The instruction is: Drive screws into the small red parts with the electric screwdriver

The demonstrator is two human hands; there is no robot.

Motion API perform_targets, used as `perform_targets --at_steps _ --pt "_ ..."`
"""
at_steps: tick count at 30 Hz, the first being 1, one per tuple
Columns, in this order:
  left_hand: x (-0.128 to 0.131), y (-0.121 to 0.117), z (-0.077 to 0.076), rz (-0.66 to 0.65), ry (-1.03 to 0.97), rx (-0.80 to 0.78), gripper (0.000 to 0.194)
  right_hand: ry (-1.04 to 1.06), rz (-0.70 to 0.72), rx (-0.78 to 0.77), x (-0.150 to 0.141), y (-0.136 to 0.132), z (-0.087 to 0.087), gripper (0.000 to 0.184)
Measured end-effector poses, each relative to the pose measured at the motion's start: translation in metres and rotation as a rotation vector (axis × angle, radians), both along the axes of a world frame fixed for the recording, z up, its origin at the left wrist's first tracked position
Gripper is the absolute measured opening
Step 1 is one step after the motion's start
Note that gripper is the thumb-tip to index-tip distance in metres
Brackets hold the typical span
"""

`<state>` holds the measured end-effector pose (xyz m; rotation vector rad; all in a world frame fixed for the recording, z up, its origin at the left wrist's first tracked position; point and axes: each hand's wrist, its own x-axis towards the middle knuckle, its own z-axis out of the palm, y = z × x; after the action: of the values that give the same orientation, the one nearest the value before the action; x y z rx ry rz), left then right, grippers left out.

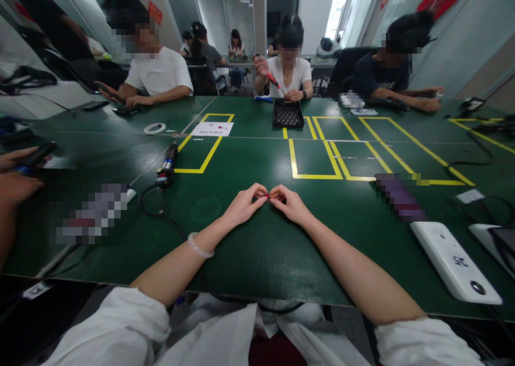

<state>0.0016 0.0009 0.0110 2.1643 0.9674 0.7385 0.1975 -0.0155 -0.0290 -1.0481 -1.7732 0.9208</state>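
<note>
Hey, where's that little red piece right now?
In the head view, the small red piece is near the centre, held between the left hand and right hand, over the green table.

My left hand (246, 202) and right hand (290, 204) meet at the fingertips, pinching a tiny red piece (267, 196) over the green table (341, 205). A bangle (200, 246) rings my left wrist; opposite, a person (304, 75) works at a black tray (288, 125).

Red piece (267, 196), green table (257, 156), yellow tape lines (317, 176)
</note>
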Motion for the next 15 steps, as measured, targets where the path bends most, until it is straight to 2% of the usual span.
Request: perform_targets --at_steps 8,15 --pt "-0.0010 -0.0021 -0.0010 -0.033 0.095 0.070 0.024 0.086 0.028 -0.114 0.0014 0.0048 -0.0039 0.023" --pt "-0.0019 -0.0006 0.0004 -0.017 0.107 0.092 0.019 0.118 0.022 -0.104 0.0004 0.0041 -0.0067 0.031"
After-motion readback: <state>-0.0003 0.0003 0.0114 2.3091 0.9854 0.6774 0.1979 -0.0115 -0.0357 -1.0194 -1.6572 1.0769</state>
